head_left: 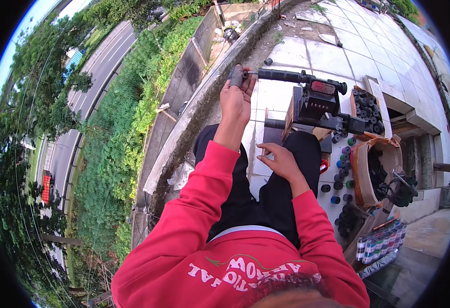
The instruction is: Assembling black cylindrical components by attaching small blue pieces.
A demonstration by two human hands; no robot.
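Note:
My left hand (238, 97) reaches forward, its fingers closed around a small dark grey roll (236, 76). The roll is beside the free end of a black shaft (281, 76), which sticks out to the left from a dark machine (317, 102) with a number counter. A thin tip shows between the shaft and my fingers. Above my right thigh hovers my right hand (281, 161), thumb and forefinger apart, with nothing visible in it. A second, lower dark bar (275, 123) points left from under the machine.
Behind the machine, a box (355, 105) contains many black rolls. An open carton (361, 169) sits to the right, with loose coloured rolls (344, 156) beside it. Wrapped packs of rolls (381, 241) lie lower right. Along my left runs a low concrete wall (184, 138); greenery and a road lie beyond.

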